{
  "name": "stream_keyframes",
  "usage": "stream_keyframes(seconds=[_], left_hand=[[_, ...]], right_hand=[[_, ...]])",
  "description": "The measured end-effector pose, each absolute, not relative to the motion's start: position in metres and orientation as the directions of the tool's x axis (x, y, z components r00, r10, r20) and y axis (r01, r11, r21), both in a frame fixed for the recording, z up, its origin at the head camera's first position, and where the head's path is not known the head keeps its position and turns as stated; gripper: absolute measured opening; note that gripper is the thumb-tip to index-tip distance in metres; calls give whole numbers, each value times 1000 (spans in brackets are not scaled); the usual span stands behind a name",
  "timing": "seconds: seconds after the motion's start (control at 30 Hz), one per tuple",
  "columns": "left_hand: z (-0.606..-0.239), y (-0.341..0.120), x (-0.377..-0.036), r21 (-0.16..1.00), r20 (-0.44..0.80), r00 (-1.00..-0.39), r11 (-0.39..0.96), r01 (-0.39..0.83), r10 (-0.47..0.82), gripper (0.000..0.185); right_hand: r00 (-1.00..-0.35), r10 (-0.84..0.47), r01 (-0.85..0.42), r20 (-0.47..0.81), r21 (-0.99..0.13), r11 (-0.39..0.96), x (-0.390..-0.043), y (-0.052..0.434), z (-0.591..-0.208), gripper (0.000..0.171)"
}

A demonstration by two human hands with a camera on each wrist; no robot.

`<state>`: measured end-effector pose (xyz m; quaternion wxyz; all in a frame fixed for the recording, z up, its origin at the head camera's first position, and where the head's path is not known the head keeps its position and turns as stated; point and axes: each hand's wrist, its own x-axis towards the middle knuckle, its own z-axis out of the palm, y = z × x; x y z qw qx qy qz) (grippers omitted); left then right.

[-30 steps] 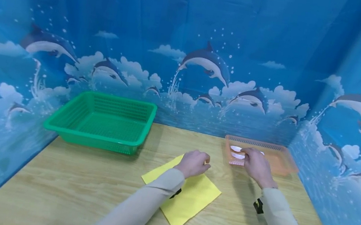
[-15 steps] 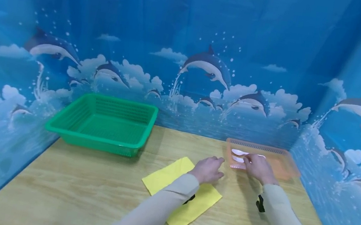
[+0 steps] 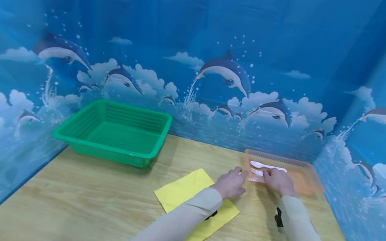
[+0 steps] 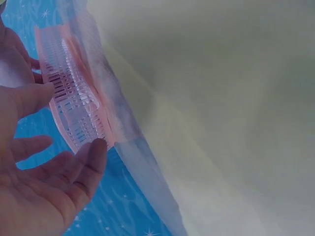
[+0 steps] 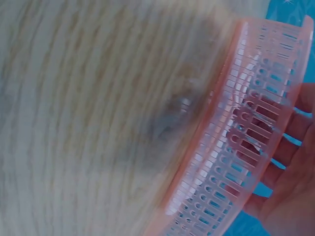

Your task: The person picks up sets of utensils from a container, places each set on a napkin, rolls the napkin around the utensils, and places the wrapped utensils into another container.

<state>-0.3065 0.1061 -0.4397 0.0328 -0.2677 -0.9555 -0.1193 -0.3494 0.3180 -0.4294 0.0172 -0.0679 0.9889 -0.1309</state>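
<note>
Two white spoons (image 3: 264,166) visible only from head; wrists blurred.

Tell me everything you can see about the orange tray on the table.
The orange tray is a shallow, rectangular basket of translucent plastic with slotted walls. It sits flat at the far right of the wooden table, near the blue backdrop. Two white plastic utensils lie inside at its left end. The right hand reaches over its near edge into it, by the utensils. The left hand is at its near left corner, with the thumb against the wall in the left wrist view.
</note>
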Motion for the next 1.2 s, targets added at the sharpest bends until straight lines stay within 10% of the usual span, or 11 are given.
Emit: stream_keyframes(seconds=[1.2], left_hand=[[-447,114,-309,167,18,-893,880,445,449,69]], right_hand=[[-983,-152,-125,-99,-239,963,-349,290,-442,59]])
